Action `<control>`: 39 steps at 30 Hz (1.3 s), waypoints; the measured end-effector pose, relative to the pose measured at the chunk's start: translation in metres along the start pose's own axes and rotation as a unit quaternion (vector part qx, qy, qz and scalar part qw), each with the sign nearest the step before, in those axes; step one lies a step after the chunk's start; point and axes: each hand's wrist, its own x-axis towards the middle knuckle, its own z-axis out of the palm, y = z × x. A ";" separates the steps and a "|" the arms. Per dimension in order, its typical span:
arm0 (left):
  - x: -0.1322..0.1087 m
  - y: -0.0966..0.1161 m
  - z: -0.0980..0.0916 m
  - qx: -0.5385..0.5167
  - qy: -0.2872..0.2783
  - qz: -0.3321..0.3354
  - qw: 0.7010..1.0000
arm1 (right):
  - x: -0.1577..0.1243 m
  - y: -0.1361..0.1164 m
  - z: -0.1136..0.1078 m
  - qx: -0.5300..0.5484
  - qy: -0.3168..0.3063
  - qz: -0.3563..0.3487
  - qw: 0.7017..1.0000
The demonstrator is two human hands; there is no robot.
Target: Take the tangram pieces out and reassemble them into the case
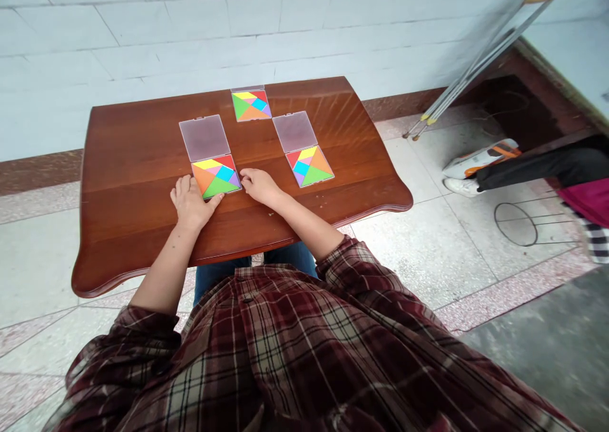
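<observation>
Three tangram cases lie open on the wooden counter: the left case, the far case and the right case, each showing bright colours beside a frosted lid. From here I read both hands as open, palms down, gripping nothing. My view has the left hand flat on the counter at the near corner of the left case, and the right hand just beside that case's right edge, fingertips touching it.
</observation>
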 end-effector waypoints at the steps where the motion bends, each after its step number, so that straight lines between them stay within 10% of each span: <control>1: 0.000 0.000 0.000 0.000 0.000 -0.001 1.000 | -0.004 0.006 -0.005 0.024 0.013 0.000 1.000; 9: 0.008 -0.002 0.001 -0.001 0.001 -0.006 1.000 | -0.038 0.097 -0.091 -0.024 0.258 0.101 0.961; 15: 0.013 0.000 0.001 0.015 0.007 -0.011 1.000 | -0.035 0.146 -0.121 -0.099 0.239 0.226 0.939; 27: -0.050 0.046 0.010 -0.063 0.023 0.122 0.990 | 0.028 0.140 -0.126 -0.082 0.194 0.240 0.947; 39: -0.066 0.080 0.036 -0.096 -0.102 0.269 0.953 | -0.025 0.088 -0.078 -0.152 0.139 0.238 0.949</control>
